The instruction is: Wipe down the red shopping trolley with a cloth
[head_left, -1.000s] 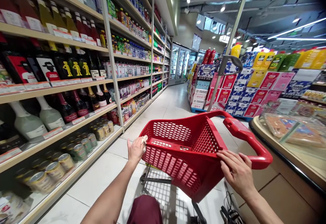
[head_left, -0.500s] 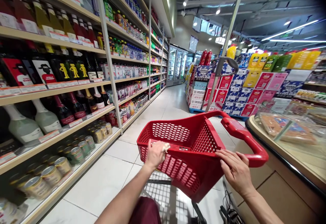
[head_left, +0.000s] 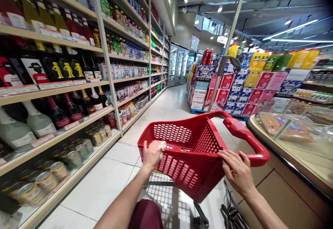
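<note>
1. While the head view looks down an aisle, the red plastic shopping cart [head_left: 208, 173] stands upright on the pale tiled floor [head_left: 111, 173], across the person's front, with its push handle [head_left: 256, 144] toward the right.
2. The left hand [head_left: 151, 155], slightly blurred, is at the cart's near rim, close to its left end. Its fingers are curled and closed on a whitish crumpled cloth [head_left: 162, 146], partly hidden by the hand; whether the cloth presses on the rim or is just above it, I cannot tell.
3. The right hand [head_left: 238, 173] lies palm down over the cart's near corner beside the handle, fingers loosely extended and touching the rim, not clenched. It appears to hold nothing separate.
4. Below, a maroon-clad knee [head_left: 147, 215] is near the cart's underside, and dark cables [head_left: 230, 217] lie on the floor to the right, by a counter [head_left: 281, 201] topped with clear-packed food [head_left: 286, 126].
5. On the left, shelving [head_left: 65, 91] carries bottles and rows of drink cans [head_left: 54, 178].
6. Beyond the cart, stacked cartons [head_left: 252, 95] bear yellow and green juice bottles [head_left: 260, 59]; glass-door refrigerators [head_left: 177, 64] line the aisle's far end.
</note>
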Tool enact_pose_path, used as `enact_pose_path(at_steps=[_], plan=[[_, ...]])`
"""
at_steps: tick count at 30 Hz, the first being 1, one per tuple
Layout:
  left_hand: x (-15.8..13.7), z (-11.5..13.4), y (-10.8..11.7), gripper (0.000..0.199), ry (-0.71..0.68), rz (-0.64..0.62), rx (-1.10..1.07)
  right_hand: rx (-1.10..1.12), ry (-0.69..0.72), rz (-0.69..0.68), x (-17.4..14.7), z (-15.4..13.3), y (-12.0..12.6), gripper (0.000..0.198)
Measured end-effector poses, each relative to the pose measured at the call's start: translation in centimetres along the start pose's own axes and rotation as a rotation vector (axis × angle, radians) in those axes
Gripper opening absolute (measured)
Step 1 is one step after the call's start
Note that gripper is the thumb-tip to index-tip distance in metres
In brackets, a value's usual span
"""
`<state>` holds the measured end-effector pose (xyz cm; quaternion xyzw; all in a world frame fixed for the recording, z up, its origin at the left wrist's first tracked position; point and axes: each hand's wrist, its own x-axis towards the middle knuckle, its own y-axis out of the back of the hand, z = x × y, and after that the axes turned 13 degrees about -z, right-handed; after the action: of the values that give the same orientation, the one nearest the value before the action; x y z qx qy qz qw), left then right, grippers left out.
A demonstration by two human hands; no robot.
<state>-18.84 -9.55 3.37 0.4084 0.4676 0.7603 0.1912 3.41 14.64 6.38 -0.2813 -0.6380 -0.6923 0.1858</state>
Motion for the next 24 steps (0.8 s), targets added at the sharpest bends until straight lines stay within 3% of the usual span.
enact_pose_path(at_steps=[2, 3, 6, 8, 13, 14, 17, 19, 23, 24], plan=[[0.3, 0.5, 0.0, 0.032, 0.121, 0.042, 0.012, -0.004, -0.005, 0.014, 0.0, -0.1, 0.0, 0.032], [0.5, 1.2, -0.2, 0.031, 0.096, 0.033, 0.005, -0.006, -0.011, 0.025, 0.1, -0.2, 0.0, 0.032], [1.2, 4.2, -1.1, 0.035, -0.212, -0.064, -0.056, -0.015, -0.024, 0.025, 0.1, -0.2, 0.1, 0.034], [1.5, 5.4, -1.4, 0.038, -0.29, -0.088, -0.075, -0.019, -0.014, -0.004, 0.1, -0.1, 0.3, 0.034], [1.9, 4.8, -1.3, 0.031, 0.031, 0.006, -0.031, -0.008, -0.004, 0.015, 0.1, 0.0, 0.5, 0.034], [1.9, 5.1, -1.5, 0.031, -0.004, -0.01, -0.03, -0.004, -0.015, 0.031, 0.1, 0.0, 0.5, 0.033], [2.1, 7.3, -2.1, 0.033, -0.319, -0.108, -0.02, 0.004, -0.034, 0.043, 0.0, 0.2, 0.6, 0.033], [2.3, 8.1, -2.1, 0.034, -0.397, -0.153, -0.029, 0.016, -0.023, 0.027, -0.2, 0.4, 0.8, 0.034], [2.9, 8.3, -1.4, 0.031, -0.056, -0.11, -0.119, 0.057, -0.036, 0.039, -0.4, 0.7, 1.2, 0.036], [3.0, 8.9, -1.5, 0.031, -0.031, -0.103, -0.153, 0.065, -0.052, 0.047, -0.4, 0.6, 1.3, 0.036]])
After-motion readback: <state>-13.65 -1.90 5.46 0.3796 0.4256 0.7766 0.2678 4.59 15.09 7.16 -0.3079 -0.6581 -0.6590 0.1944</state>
